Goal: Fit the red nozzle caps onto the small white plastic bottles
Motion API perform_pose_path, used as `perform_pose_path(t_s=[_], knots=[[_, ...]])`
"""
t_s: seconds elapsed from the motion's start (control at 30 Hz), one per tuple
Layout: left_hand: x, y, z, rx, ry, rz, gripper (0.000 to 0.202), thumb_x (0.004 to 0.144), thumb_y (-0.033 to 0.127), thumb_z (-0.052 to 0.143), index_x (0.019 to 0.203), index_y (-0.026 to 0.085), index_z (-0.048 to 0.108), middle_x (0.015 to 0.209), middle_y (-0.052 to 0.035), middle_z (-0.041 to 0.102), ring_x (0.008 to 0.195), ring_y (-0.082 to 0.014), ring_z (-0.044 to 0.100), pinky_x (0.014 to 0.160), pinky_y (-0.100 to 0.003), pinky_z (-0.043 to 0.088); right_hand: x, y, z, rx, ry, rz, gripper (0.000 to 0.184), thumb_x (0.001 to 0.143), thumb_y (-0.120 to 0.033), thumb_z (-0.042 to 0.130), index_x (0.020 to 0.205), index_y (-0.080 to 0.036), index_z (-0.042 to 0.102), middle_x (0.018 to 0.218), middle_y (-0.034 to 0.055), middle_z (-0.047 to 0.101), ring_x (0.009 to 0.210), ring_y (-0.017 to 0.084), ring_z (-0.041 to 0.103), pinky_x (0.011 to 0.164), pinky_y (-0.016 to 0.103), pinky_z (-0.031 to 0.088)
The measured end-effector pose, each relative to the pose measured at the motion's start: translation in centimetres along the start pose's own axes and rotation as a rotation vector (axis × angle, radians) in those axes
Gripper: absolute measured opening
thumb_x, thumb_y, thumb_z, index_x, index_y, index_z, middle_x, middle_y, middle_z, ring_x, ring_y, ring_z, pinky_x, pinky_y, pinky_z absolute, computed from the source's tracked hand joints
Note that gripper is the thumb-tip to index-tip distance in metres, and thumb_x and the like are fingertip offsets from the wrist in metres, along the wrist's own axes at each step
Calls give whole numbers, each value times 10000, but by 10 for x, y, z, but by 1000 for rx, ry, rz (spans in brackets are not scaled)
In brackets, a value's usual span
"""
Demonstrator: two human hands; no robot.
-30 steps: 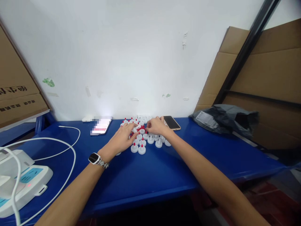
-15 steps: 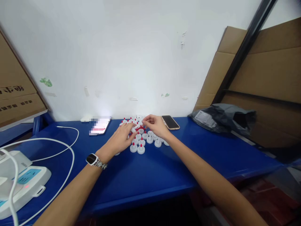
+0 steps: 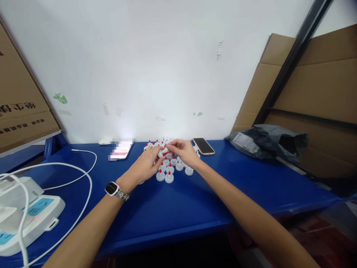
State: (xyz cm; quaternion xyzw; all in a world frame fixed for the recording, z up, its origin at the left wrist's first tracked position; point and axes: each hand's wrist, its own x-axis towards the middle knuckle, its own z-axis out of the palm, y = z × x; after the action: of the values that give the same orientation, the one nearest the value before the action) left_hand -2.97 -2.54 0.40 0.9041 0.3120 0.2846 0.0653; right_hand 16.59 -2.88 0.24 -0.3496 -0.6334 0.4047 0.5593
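My left hand (image 3: 145, 163), with a watch (image 3: 112, 188) on its wrist, pinches a white bottle cap (image 3: 163, 152) between thumb and fingers, just above a cluster of similar caps. From the other side, my right hand (image 3: 184, 152) brings its closed fingertips up against that cap. Whatever is between the right fingertips is too small to make out. Below and around both hands stand white caps, several of them with red tips, such as the red-tipped cap (image 3: 169, 177) at the front. Part of the cluster is hidden behind my hands.
On the blue table (image 3: 167, 208), a phone (image 3: 203, 146) lies right of the caps and a lit-up phone (image 3: 122, 149) left. A power strip (image 3: 47, 217) with white cables (image 3: 89, 190) occupies the left side. A grey plastic bag (image 3: 267, 141) rests at the right, near cardboard (image 3: 323, 78).
My right hand has come left and closer to my left hand, its fingertips now at the cap held there. My left hand has stayed nearly in place; the view has shifted slightly.
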Motion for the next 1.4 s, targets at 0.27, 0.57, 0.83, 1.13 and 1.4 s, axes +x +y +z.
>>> perform_pose_path(t_s=[0.27,0.57,0.83,1.13,1.4], knots=[[-1,6,-1,-24,-30,0,376,1003,413,367,1286,199,493,1125,-112,608,1021,-257,561,923,-446,468,-1,-7,4,64,-23,58,386,672,-503,792,765,-166,628,578,-31,601,505,97,530,510,240,429],[1,15,-4,-40,6,-1,391,1013,425,343,1292,180,466,1108,-117,598,1023,-255,566,926,-434,464,-3,-10,8,117,66,0,421,638,-475,824,674,-191,516,580,-35,591,487,85,487,486,231,385],[9,10,1,-34,54,-23,486,998,476,364,1385,183,388,1186,-134,577,1101,-274,550,955,-455,454,3,-18,9,-29,96,-68,418,701,-526,742,704,-218,460,621,-37,551,545,106,487,540,251,413],[4,-13,0,98,74,-69,440,992,482,363,1301,210,517,1187,-105,576,1104,-271,525,959,-458,445,20,6,-39,-1000,126,-23,63,848,-222,541,805,-197,579,730,12,664,682,150,586,667,261,380],[4,-5,1,89,31,-60,389,1000,453,353,1226,225,573,1166,-84,590,1091,-261,531,967,-460,435,29,4,-35,-1316,-65,15,89,846,-185,555,893,-189,632,840,36,715,779,173,623,734,276,335]])
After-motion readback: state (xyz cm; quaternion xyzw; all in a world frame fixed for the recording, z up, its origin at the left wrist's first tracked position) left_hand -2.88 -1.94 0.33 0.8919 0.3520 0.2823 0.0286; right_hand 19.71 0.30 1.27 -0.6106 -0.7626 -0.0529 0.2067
